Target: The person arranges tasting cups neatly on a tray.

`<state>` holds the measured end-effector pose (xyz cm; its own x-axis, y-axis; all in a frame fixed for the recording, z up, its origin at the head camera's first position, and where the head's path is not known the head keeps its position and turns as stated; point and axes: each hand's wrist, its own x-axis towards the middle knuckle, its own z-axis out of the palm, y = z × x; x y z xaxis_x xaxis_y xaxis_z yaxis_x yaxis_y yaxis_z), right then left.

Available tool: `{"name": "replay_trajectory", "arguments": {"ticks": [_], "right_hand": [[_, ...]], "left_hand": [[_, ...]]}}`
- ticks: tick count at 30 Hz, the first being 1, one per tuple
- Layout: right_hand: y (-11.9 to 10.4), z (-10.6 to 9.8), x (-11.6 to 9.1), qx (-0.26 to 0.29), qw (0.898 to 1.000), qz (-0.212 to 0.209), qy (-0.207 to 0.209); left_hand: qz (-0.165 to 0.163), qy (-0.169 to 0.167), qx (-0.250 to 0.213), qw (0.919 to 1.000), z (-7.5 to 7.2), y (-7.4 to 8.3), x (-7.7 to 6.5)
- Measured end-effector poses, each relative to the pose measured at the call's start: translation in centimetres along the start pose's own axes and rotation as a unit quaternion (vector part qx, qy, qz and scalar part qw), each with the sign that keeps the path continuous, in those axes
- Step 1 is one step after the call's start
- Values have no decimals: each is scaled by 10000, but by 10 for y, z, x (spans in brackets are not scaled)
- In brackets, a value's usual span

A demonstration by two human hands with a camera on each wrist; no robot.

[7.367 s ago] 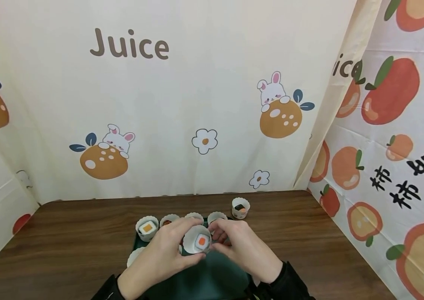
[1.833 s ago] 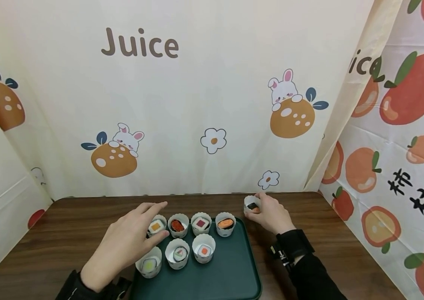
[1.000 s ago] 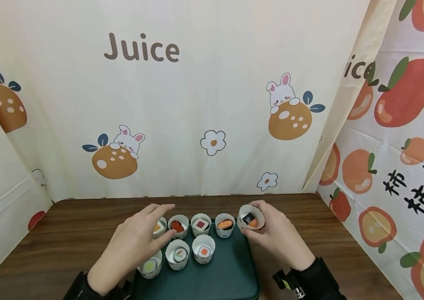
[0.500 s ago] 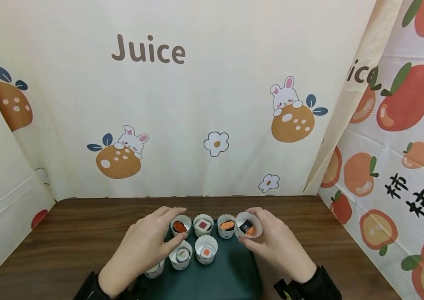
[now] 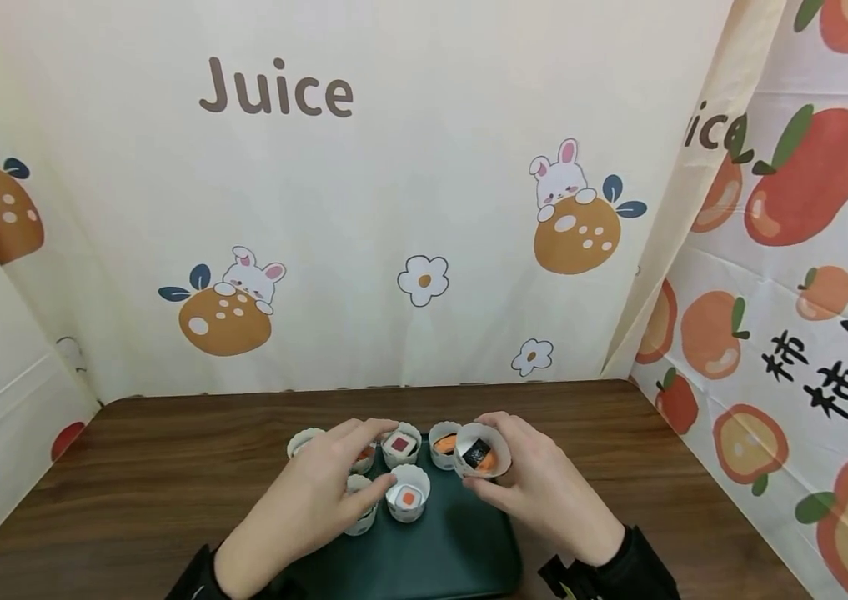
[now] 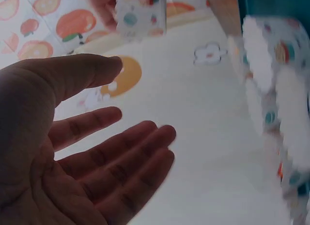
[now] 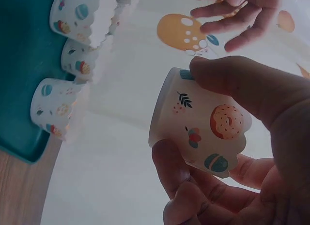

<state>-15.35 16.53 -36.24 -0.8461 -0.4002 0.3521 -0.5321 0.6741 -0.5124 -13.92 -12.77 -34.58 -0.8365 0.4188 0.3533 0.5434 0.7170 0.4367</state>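
Observation:
My right hand (image 5: 547, 483) grips a white scalloped paper cup (image 7: 196, 123) between thumb and fingers, above the right part of the dark green tray (image 5: 424, 567). Inside it lies a black-and-orange toy sushi piece (image 5: 480, 456). My left hand (image 5: 318, 496) hovers over the tray's left side, fingers spread and nothing in them. Between the hands, a cup (image 5: 413, 476) with an orange-centred roll stands in the front row. Behind it are a cup (image 5: 403, 461) with a red-centred piece and a cup (image 5: 435, 458) with an orange piece. The left hand partly covers other cups.
A brown wooden table (image 5: 153, 483) carries the tray. At the back left, the rim of another cup (image 5: 302, 439) shows behind my left hand. A cream curtain (image 5: 333, 200) hangs along the far table edge, and a fruit-print cloth (image 5: 769, 333) borders the right.
The right hand has picked up the cup from the table beyond the tray's right back corner and carried it left, over the tray. The left hand has drifted right. The orange-centred roll's cup was released.

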Motion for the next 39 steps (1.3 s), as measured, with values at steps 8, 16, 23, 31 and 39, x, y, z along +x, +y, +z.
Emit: {"name": "replay_trajectory", "arguments": {"ticks": [8,16,23,31,39], "right_hand": [[-10,-1,-3,724,9959,-332,-417],[-15,4,-4,696,9952,-473,-497],[-13,2,-5,625,9950,-647,-433],[-11,-6,-6,837,9925,-713,-535],[-11,-11,-3,969,9918,-271,-789]], "left_hand": [[652,-135,-1263,9898,21,13,7],[746,-84,-1831,9802,35,22,11],[674,78,-1679,9835,40,23,13],[401,12,-1771,9834,42,22,14],[39,-63,-1670,9859,46,23,20]]}}
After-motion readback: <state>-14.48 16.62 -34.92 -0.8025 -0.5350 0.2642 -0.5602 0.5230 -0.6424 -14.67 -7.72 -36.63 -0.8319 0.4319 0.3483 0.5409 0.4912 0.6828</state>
